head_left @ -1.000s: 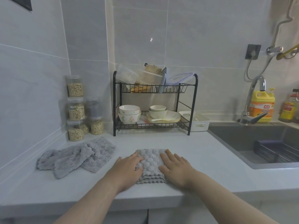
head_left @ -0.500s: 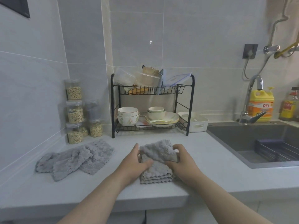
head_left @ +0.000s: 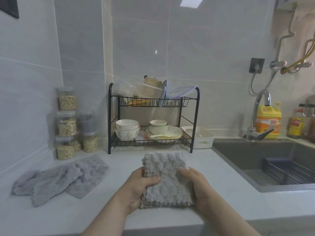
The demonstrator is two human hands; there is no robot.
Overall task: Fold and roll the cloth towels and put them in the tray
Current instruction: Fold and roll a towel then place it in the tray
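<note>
A folded grey towel (head_left: 167, 181) sits close to the bench's (head_left: 221, 193) front edge, about midway along it, held between both hands. The left hand (head_left: 138, 186) takes the towel's left side: its thumb lies across the top face and its fingers go under the cloth out of sight, so that grip is clamped on the towel. The right hand (head_left: 199, 186) does the same on the right side, thumb on top near the scalloped edge, grip clamped on the towel. Several layers show at the near scalloped edge; whether the far half lies flat on the bench or is raised cannot be told. The loose towels (head_left: 64, 178), also grey, lie crumpled in a heap toward the bench's left edge, well apart from the hands. The white tray (head_left: 202, 138) stands at the back of the bench, just beside the right legs of a black wire dish rack (head_left: 153, 116) and near the sink's (head_left: 264, 160) back left corner. The rack's lower shelf holds bowls (head_left: 127, 129) and plates (head_left: 164, 132); its upper shelf holds plastic containers. In the back left corner of the bench, clear jars (head_left: 67, 123) of grain are stacked against the wall. Behind the sink stand a tap (head_left: 259, 116) and a yellow detergent bottle (head_left: 268, 123).
</note>
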